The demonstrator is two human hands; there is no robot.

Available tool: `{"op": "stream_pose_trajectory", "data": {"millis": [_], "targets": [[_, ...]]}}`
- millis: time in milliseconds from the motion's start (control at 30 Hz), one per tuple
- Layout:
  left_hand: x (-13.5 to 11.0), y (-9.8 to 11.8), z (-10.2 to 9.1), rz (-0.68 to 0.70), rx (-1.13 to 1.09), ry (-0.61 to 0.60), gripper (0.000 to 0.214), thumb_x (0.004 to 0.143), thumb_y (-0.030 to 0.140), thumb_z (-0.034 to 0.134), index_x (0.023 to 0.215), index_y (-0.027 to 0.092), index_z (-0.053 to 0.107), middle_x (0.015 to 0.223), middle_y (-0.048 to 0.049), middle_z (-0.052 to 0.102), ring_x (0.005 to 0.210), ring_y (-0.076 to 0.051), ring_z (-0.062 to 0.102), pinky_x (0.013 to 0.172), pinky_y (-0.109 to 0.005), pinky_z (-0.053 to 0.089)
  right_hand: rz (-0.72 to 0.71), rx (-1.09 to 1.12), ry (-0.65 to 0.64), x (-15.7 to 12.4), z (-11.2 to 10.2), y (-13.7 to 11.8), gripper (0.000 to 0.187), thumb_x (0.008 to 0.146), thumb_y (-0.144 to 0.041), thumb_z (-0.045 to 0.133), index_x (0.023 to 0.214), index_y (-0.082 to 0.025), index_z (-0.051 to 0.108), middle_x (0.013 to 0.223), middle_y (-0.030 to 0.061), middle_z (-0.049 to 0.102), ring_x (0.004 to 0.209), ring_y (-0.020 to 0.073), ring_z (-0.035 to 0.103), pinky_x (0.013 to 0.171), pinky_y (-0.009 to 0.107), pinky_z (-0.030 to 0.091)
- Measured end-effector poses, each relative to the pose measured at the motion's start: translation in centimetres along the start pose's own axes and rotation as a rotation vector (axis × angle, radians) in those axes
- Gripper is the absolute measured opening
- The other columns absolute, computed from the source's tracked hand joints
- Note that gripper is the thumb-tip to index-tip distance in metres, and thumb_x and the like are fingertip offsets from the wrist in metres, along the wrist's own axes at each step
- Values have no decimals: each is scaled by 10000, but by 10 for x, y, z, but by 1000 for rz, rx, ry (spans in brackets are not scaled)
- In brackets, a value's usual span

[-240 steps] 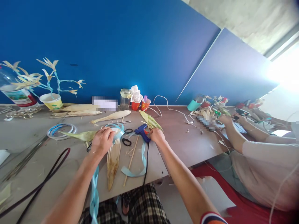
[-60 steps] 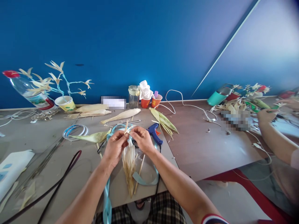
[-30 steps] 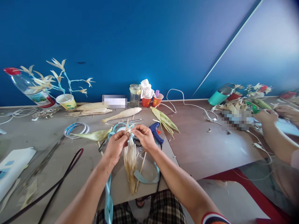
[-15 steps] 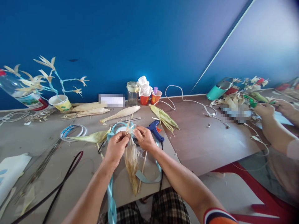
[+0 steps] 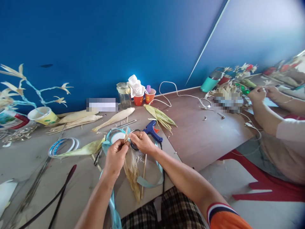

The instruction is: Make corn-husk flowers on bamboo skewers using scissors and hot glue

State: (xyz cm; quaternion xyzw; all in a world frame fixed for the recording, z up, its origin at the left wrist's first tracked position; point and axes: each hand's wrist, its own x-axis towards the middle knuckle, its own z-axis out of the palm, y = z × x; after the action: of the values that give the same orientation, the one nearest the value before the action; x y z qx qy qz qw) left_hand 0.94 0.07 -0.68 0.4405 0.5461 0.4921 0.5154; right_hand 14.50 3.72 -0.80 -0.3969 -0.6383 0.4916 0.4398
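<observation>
Husk flowers [image 5: 66, 87] on blue stems stand in a yellow cup [image 5: 45, 118] at far left, with a white-and-blue coil [image 5: 76, 143] and a green husk [image 5: 88, 148] nearer the middle of the tabletop [image 5: 88, 168]. Next comes the left hand [image 5: 116, 158], thumb and fingers pinching a narrow husk piece [image 5: 126, 135] that sticks up from the fingertips. Below, a brown husk [image 5: 132, 178] fans out, its top hidden. The right hand [image 5: 144, 143] meets the left, its fingertips drawn together just beside the piece; whether they grip anything cannot be made out. A pale strip, plain there half a second ago, is now hard to see. Eight seconds ago this hand was at the blue glue gun [image 5: 150, 129]; now the gun lies released to its right, so the work seems to have passed from tool to fingertips.
</observation>
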Motion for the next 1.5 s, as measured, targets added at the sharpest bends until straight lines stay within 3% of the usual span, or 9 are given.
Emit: {"op": "stream_pose_trajectory", "data": {"millis": [200,500,767,933,1033,1167,1333,1500], "targets": [[3,1,-6,-135,-155,-12,251,632,368,761,675,164,622,623,34,473,551,-76,373,513,-189,341,-90,-87,-61,1,-4,1,375,874,-473,480,645,-177,453,620,-22,445,595,103,398,578,232,334],[5,1,-6,-166,-207,9,288,603,382,783,629,154,610,574,48,429,529,-58,357,484,-167,322,-92,-122,-99,-1,-4,-2,179,867,-262,458,707,-182,466,651,-25,444,626,110,413,613,229,349],[5,8,-4,-276,-389,-53,301,537,304,830,596,143,583,514,70,402,451,-23,294,438,-154,289,-228,-198,-86,-2,-8,-9,104,811,-135,481,719,-177,507,725,7,523,730,136,491,733,257,384],[3,11,-4,-276,-428,-76,304,541,273,833,613,140,569,516,81,390,441,-14,273,440,-150,293,-117,-49,-58,-3,-7,-8,124,821,-274,544,756,-168,552,732,5,540,686,123,479,660,243,387],[2,14,-3,-198,-418,-36,320,557,283,829,601,142,545,528,78,392,457,-19,286,455,-156,303,6,98,-39,-3,-9,-7,332,792,-486,583,798,-154,582,678,-12,514,614,105,446,592,232,362],[2,14,-2,-110,-390,-18,316,595,293,804,591,147,523,516,82,347,466,-29,280,460,-167,282,126,169,3,-2,-9,-4,523,767,-657,512,680,-145,574,590,-12,479,546,95,422,530,233,326],[4,2,0,-32,-293,-17,283,655,317,762,615,156,533,542,71,373,488,-44,299,475,-187,276,160,148,-49,-3,0,-4,549,744,-681,511,592,-155,527,509,-36,421,476,73,344,470,224,255],[4,-1,2,-33,-237,-3,285,625,337,773,610,157,552,550,63,406,496,-52,329,479,-194,286,130,89,17,-4,3,-9,444,723,-585,596,612,-164,507,523,-55,401,508,71,318,490,214,270]]}}
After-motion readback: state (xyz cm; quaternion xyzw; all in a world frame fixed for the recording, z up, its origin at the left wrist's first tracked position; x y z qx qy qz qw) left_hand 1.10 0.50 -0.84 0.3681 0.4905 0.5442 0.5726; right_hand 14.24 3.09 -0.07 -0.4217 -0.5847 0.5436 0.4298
